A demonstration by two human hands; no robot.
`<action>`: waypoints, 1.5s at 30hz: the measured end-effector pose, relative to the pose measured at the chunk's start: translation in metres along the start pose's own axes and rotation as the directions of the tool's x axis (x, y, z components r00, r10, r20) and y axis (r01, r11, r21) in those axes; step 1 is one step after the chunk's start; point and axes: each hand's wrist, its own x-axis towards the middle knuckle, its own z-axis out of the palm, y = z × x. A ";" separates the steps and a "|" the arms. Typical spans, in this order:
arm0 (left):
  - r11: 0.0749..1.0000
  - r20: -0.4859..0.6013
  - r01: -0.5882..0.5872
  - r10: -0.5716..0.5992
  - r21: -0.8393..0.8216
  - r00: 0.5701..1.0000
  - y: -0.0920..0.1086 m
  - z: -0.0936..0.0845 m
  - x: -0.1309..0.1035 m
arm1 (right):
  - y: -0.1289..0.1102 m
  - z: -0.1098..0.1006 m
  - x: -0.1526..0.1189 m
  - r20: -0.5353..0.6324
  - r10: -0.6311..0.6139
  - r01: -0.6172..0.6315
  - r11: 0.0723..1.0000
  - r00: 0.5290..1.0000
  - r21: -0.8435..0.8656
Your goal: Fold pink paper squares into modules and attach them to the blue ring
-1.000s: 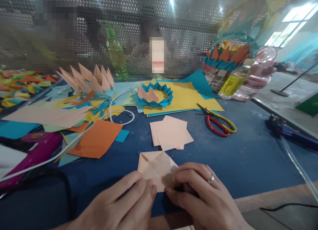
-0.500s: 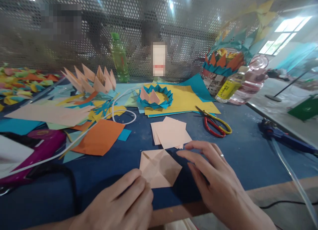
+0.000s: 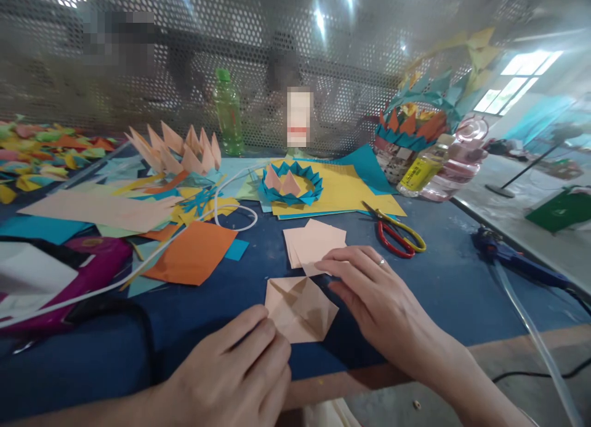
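A peach paper square with folded-in corners lies on the blue table near its front edge. At its lower left edge the curled fingers of my left hand are closed on it. My right hand, with a ring on one finger, reaches in from the right with fingers apart and holds nothing. Its fingertips are over the near right corner of a loose stack of peach paper squares; whether they touch it I cannot tell. Behind the stack, a blue folded-paper ring carries two peach points.
Red-and-yellow scissors lie right of the stack, a blue-handled tool further right. Left are an orange sheet, a white cord and a purple device. Bottles and a paper basket stand back right.
My right hand has moved left and slightly up, from beside the folded square to the stack's corner. My left hand stays at the folded square. The view has shifted a little.
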 end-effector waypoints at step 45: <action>0.989 0.063 0.040 -0.031 -0.145 0.998 0.002 0.010 -0.013 | -0.023 0.009 -0.020 0.134 0.225 -0.259 0.899 0.965 0.354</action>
